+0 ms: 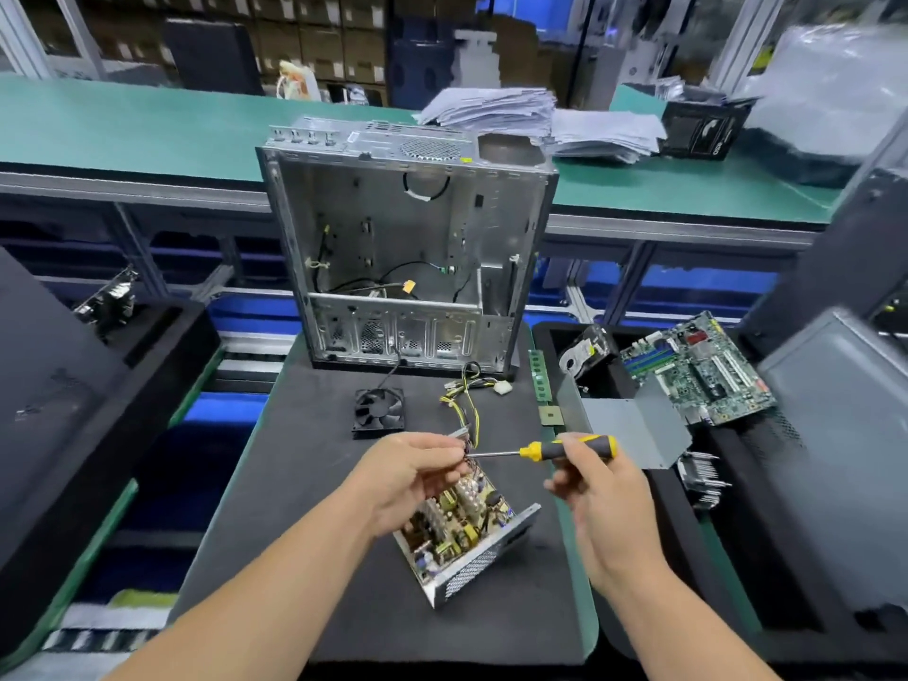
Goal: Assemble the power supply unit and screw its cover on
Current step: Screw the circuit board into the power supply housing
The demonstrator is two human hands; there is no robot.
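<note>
The open power supply unit [464,538] lies tilted on the black mat, its circuit board and perforated metal wall exposed. My left hand [410,476] is over its far end, fingers curled and pinching something small at the screwdriver tip; what it is cannot be made out. My right hand [597,489] grips the yellow-and-black screwdriver [570,447], which lies level and points left. The grey metal cover [634,425] lies to the right, partly over the black tray. Yellow and black cables [464,400] run from the unit toward the case.
An empty computer case [408,258] stands open at the mat's far edge. A black fan [379,412] lies in front of it. A motherboard [697,368], a hard drive [587,356] and a heatsink [702,479] sit in the right tray.
</note>
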